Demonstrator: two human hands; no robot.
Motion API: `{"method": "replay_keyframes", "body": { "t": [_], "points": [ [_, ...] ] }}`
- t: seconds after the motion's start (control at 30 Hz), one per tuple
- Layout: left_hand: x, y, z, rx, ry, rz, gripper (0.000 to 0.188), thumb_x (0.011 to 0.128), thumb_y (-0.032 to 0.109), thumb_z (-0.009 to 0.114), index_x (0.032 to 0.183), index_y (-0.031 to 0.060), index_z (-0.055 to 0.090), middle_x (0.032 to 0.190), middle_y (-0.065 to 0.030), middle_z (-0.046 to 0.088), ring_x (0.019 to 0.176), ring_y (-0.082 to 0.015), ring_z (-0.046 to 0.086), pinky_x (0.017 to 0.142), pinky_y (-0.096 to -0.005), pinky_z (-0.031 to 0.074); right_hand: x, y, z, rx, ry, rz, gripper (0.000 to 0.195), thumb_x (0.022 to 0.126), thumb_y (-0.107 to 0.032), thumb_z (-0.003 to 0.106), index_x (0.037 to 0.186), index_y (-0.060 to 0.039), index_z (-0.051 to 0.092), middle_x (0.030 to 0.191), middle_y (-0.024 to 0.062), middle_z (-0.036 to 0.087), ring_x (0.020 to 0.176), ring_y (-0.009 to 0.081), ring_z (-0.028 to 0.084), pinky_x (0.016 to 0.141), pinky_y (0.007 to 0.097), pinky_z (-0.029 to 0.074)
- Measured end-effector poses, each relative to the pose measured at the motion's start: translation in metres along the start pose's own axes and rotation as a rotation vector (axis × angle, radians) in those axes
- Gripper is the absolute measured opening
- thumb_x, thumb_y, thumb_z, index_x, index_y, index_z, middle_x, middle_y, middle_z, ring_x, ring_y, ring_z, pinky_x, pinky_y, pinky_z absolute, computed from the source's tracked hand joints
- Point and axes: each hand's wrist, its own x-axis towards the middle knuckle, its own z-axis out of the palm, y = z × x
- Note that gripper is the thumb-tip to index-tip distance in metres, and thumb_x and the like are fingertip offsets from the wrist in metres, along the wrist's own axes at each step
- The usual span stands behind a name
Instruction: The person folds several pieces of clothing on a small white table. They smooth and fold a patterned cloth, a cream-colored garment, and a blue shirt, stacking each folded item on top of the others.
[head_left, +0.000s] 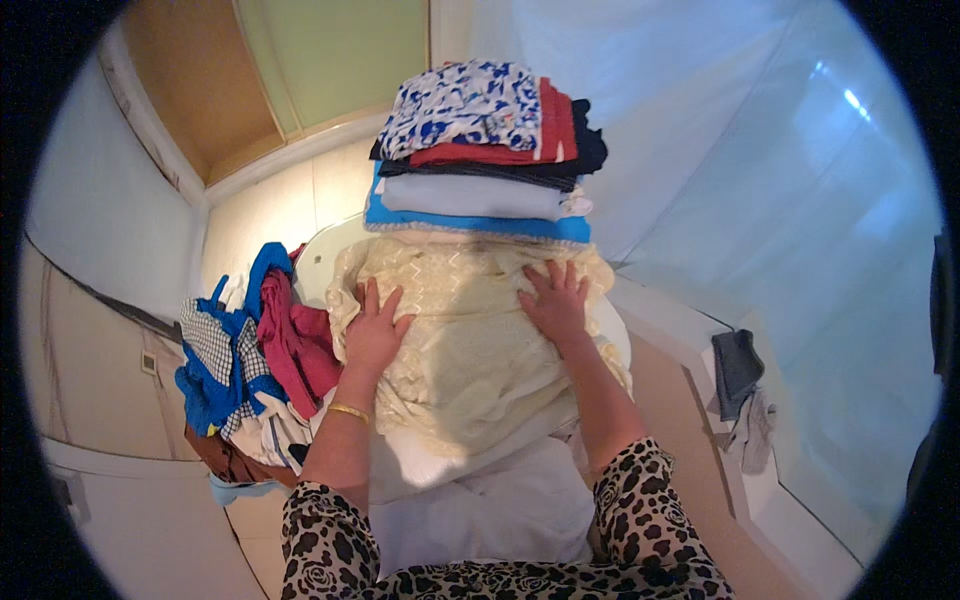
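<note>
A cream patterned cloth (465, 337), rumpled and partly sheer, lies spread on a round pale tabletop (611, 322) in front of me. My left hand (375, 330) rests flat on its left side, fingers apart. On its upper right part lies my right hand (556, 304), also with spread fingers and gripping nothing. Just beyond the cloth stands a stack of folded textiles: a white and blue patterned piece (465, 109) on top, then red (559, 120), black (589, 142), pale grey (472, 196) and bright blue (480, 225) ones.
A loose heap of clothes, with a blue garment (210, 397) and a dark pink one (296, 337), is at the left. White fabric (480, 510) lies close to my body. Grey socks (739, 367) rest on a ledge at the right, beside translucent sheeting (810, 262).
</note>
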Motion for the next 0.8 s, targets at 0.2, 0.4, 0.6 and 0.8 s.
{"method": "replay_keyframes", "body": {
  "t": [0.2, 0.4, 0.6, 0.8],
  "points": [
    [-0.021, 0.019, -0.029, 0.000, 0.283, 0.323, 0.050, 0.080, 0.020, 0.068, 0.124, 0.0032, 0.052, 0.137, -0.0212, 0.042, 0.118, -0.0379, 0.049, 0.096, -0.0457, 0.043, -0.008, 0.027, -0.038, 0.206, -0.094, -0.095, 0.048, 0.082, -0.035, 0.062, 0.127, -0.0203, 0.055, 0.138, 0.0124, 0.043, 0.129, 0.0378, 0.037, 0.097, 0.0610, 0.037],
    [-0.136, 0.060, -0.075, -0.405, -0.088, 0.690, 0.028, 0.073, 0.008, 0.063, 0.101, 0.0075, 0.063, 0.104, -0.0116, 0.060, 0.099, -0.0296, 0.056, 0.087, -0.0417, 0.045, -0.088, 0.018, -0.108, 0.211, -0.482, -0.293, 0.043, 0.068, -0.004, 0.056, 0.109, -0.0156, 0.064, 0.126, 0.0073, 0.054, 0.117, 0.0269, 0.050, 0.086, 0.0486, 0.047],
    [-0.162, 0.075, -0.048, -0.294, 0.096, 0.504, 0.026, 0.070, 0.004, 0.060, 0.095, 0.0098, 0.065, 0.095, -0.0062, 0.062, 0.093, -0.0273, 0.057, 0.081, -0.0379, 0.047, -0.132, 0.004, -0.076, 0.215, -0.114, -0.192, 0.036, 0.068, -0.007, 0.063, 0.103, -0.0144, 0.067, 0.120, 0.0071, 0.059, 0.113, 0.0273, 0.053, 0.087, 0.0416, 0.047],
    [-0.174, 0.075, -0.042, -0.503, 0.130, 0.116, 0.014, 0.084, 0.013, 0.055, 0.094, 0.0074, 0.064, 0.082, -0.0109, 0.064, 0.077, -0.0313, 0.061, 0.069, -0.0406, 0.050, -0.132, 0.012, -0.074, 0.364, 0.012, -0.200, 0.024, 0.075, -0.010, 0.063, 0.098, -0.0130, 0.069, 0.108, 0.0092, 0.065, 0.102, 0.0293, 0.060, 0.081, 0.0390, 0.050]
  ]
}}
